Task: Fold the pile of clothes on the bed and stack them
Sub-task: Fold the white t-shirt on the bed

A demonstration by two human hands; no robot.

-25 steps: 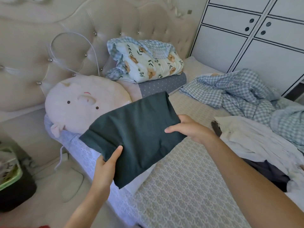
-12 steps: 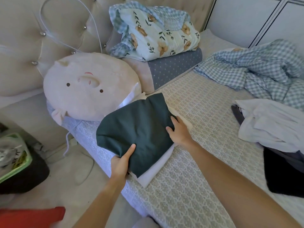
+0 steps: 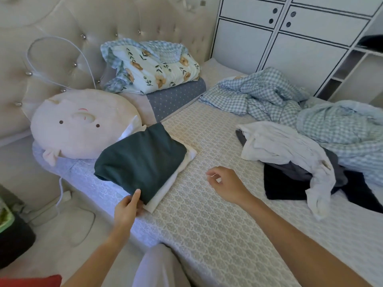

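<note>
A folded dark green garment [image 3: 141, 160] lies on top of a folded white garment [image 3: 165, 189] near the left edge of the bed [image 3: 207, 214]. My left hand [image 3: 127, 208] touches the stack's near corner, thumb on the green cloth, fingers under the edge. My right hand [image 3: 224, 184] hovers over the bed to the right of the stack, fingers loosely curled, holding nothing. The unfolded pile sits at the right: a crumpled white garment [image 3: 286, 150] over dark clothes [image 3: 290, 187].
A round pig-face cushion [image 3: 83, 123] lies behind the stack. A floral quilt [image 3: 153, 67] rests on a grey dotted pillow [image 3: 176, 98] by the headboard. A blue checked blanket [image 3: 290, 96] is bunched at the far right. White cabinets [image 3: 290, 38] stand behind.
The green garment was carried in the air, then set down on the white folded one. My right hand has let go and drawn back to the right.
</note>
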